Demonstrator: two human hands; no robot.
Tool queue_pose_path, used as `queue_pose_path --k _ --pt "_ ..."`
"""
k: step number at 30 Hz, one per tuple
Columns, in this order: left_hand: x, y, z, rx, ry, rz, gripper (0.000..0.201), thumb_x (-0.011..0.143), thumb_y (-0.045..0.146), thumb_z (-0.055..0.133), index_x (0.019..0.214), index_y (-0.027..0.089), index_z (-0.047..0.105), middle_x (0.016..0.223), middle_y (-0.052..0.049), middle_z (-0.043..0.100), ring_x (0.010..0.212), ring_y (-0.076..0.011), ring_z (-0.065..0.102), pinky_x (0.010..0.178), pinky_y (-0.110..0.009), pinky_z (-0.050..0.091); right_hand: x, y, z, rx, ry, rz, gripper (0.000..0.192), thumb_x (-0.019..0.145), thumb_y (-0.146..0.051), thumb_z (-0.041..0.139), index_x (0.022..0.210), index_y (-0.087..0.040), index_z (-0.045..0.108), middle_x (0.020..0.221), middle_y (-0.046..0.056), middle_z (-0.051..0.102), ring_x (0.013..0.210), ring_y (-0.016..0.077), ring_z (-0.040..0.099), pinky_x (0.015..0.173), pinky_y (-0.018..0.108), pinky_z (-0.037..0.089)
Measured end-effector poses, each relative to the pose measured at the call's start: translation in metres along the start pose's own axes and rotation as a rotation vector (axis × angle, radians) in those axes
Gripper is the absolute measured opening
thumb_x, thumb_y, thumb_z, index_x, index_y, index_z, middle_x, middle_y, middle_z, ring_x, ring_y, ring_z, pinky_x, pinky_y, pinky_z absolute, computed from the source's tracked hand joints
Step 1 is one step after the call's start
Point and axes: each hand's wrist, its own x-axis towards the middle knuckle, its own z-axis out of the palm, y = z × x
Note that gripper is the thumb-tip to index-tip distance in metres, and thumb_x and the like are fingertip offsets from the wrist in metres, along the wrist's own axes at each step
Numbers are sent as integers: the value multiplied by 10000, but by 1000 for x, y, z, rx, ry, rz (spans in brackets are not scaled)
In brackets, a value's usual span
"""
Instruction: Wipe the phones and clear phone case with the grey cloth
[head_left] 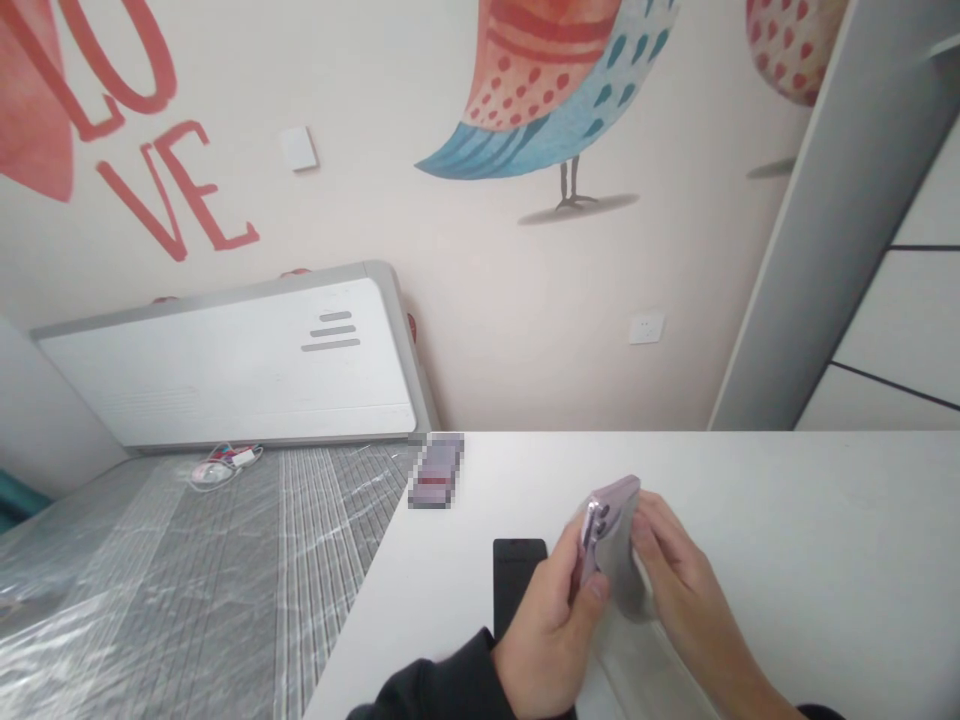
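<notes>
My left hand and my right hand both grip a light purple phone held tilted above the white table. Its back with the camera lenses faces left. A clear, greyish case or film sits against the phone between my two hands. Under my left hand a flat black rectangular thing lies on the table.
A small blurred box sits near the table's far left corner. Left of the table is a bed with a plastic-covered grey mattress, a white headboard and a cable bundle. A grey and white cabinet stands at the right.
</notes>
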Motion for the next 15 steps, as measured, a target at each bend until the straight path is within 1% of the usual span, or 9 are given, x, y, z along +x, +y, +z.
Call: queue_pose_path --k 2,4,6,8,9,10,13,14,15 --pt "-3 -2 1 114 75 6 537 1053 428 484 1550 226 496 1624 -73 483 1550 -292 360 1325 -435 111 -1 -10 1 121 -139 84 500 924 -699 578 1012 -240 755 1040 108 756 1021 305 718 924 439 614" --pt "-5 0 2 188 127 35 492 1057 413 473 1505 229 557 1632 -63 470 1582 -286 301 1328 -438 -24 -1 -19 2 225 -221 130 529 878 -725 628 1033 -239 768 1027 109 789 981 309 744 920 454 623" --pt "-4 5 1 220 174 88 475 1047 416 492 1473 234 596 1690 -41 358 1628 -284 145 1310 -440 -112 0 -27 3 294 -290 159 556 850 -731 663 1071 -234 776 1056 121 804 1005 319 755 986 496 595" --pt "-2 10 0 218 206 136 524 1037 429 510 1528 247 529 1730 -20 243 1640 -270 27 1303 -439 -130 1 -34 2 333 -369 195 574 845 -732 670 1087 -225 786 1049 137 814 1005 329 764 1005 527 580" --pt "-1 11 -1 211 211 150 565 1035 435 511 1568 252 468 1736 -21 220 1640 -264 28 1305 -431 -123 1 -36 2 338 -404 208 579 845 -735 668 1076 -219 794 1035 142 817 994 334 768 997 534 583" --pt "0 11 -2 197 209 156 610 1036 440 507 1606 254 395 1740 -31 214 1638 -263 71 1313 -422 -89 0 -37 1 331 -429 215 584 843 -740 665 1055 -213 801 1017 146 820 982 338 771 983 538 590" --pt "2 8 -4 102 220 151 693 1047 445 478 1663 280 207 1760 -36 144 1609 -268 227 1318 -394 119 -9 -29 -1 288 -458 247 601 859 -751 633 1013 -198 812 997 149 821 994 351 768 960 542 602" --pt "2 7 -5 80 239 152 693 1051 440 470 1665 295 185 1766 -26 105 1602 -268 248 1308 -382 167 -14 -23 -2 285 -443 267 609 862 -759 621 1015 -202 813 1003 149 822 1000 354 768 943 536 612" --pt "2 6 -6 78 262 156 674 1055 432 461 1662 308 197 1769 -12 75 1600 -266 254 1301 -372 185 -20 -15 -2 297 -413 287 617 863 -770 609 1023 -211 814 1013 147 822 997 356 771 918 528 626"
